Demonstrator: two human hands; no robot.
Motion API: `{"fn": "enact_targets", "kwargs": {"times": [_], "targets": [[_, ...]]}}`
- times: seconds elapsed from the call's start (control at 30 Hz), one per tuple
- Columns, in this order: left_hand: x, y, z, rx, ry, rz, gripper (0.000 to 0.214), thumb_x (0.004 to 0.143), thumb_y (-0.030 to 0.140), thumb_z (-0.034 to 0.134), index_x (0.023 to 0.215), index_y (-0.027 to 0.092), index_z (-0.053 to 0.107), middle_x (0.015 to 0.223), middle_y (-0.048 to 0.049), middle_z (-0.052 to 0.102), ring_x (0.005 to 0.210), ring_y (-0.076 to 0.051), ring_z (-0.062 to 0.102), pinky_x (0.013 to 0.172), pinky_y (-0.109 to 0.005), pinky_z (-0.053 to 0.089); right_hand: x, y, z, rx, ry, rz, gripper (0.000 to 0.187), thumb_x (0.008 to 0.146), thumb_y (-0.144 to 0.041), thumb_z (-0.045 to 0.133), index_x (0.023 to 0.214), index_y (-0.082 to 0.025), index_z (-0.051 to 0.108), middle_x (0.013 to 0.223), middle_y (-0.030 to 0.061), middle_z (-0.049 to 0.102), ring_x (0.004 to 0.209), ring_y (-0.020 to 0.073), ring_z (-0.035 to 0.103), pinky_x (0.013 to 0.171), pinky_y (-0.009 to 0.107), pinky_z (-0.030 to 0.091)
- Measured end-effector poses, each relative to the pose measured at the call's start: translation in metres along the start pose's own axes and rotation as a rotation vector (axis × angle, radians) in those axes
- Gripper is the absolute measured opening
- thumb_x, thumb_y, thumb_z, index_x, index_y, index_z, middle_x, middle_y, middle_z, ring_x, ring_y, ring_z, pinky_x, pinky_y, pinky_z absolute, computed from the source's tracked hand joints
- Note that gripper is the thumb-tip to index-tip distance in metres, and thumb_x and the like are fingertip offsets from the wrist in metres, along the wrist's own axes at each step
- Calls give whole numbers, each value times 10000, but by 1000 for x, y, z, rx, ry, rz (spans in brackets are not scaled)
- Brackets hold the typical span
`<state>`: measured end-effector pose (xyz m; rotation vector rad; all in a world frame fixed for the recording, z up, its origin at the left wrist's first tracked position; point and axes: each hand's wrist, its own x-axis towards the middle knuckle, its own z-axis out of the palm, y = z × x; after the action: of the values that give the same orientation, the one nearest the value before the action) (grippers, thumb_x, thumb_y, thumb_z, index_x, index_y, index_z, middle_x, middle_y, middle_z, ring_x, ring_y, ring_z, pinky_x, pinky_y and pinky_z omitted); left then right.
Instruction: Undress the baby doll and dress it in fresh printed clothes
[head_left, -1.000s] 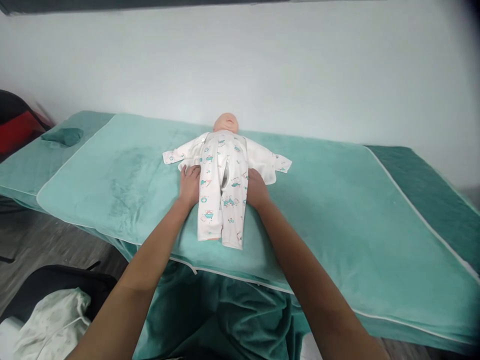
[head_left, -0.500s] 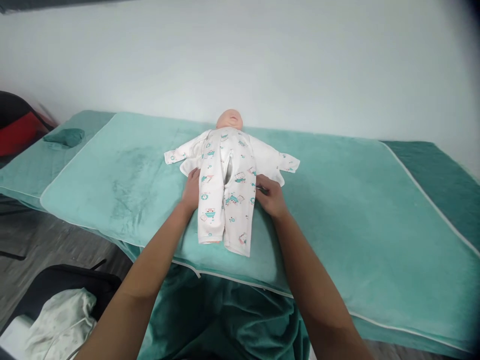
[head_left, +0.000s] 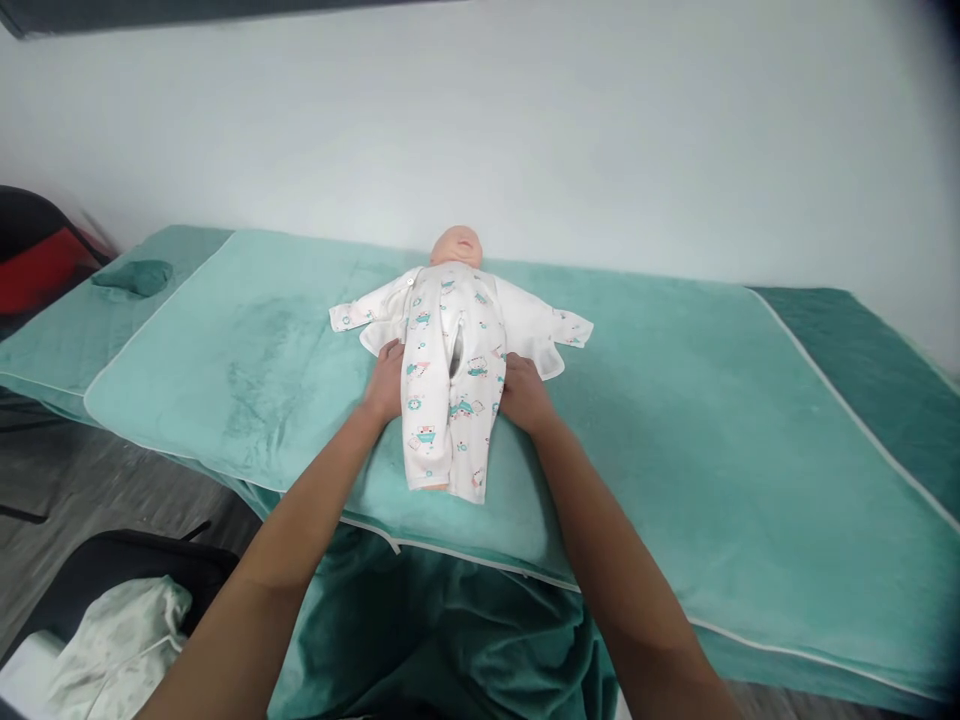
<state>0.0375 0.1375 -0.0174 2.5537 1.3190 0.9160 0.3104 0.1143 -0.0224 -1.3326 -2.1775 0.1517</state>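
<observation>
A baby doll (head_left: pixel 459 246) lies on its back on a teal padded mat (head_left: pixel 660 400), head toward the wall. It wears a white printed sleepsuit (head_left: pixel 450 385) with the sleeves spread out to both sides. My left hand (head_left: pixel 386 380) presses against the left side of the suit's legs. My right hand (head_left: pixel 525 392) presses against the right side. Both hands curl round the fabric at hip height, and their fingertips are partly hidden under the suit.
A folded teal cloth (head_left: pixel 133 276) lies at the mat's far left. A red and black chair (head_left: pixel 34 265) stands at the left edge. Pale crumpled fabric (head_left: pixel 112 645) sits in a dark bin at lower left. Teal sheeting (head_left: pixel 450 640) hangs off the near edge.
My right hand moved back in from the suit's hem to its right side. The suit's legs are drawn closer together and narrower than before.
</observation>
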Motion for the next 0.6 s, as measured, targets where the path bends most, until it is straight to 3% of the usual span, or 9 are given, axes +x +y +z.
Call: {"fn": "enact_targets", "kwargs": {"times": [0.2,0.43,0.6], "targets": [[-1,3,-1,-15,-14,-8,224,891,346,639,1062,234,730,1058,-118,727,1128,-313,626,1071,-488,457,1,12,2,205,35,-64,267,890,-193,556,638,-219,640,761,65,643,784,224,598,746,345,428],[-17,3,1,71,112,-105,220,990,338,526,863,210,653,844,-97,658,860,-266,607,851,-436,483,-2,3,1,113,37,-65,213,898,-197,588,762,-215,752,867,81,699,889,241,621,808,350,432],[-36,10,-3,71,132,-127,276,995,360,524,771,226,614,840,-87,660,863,-262,592,809,-417,465,-9,-1,-4,45,-16,-86,188,895,-186,624,825,-221,795,900,90,718,920,243,623,839,365,419]]}}
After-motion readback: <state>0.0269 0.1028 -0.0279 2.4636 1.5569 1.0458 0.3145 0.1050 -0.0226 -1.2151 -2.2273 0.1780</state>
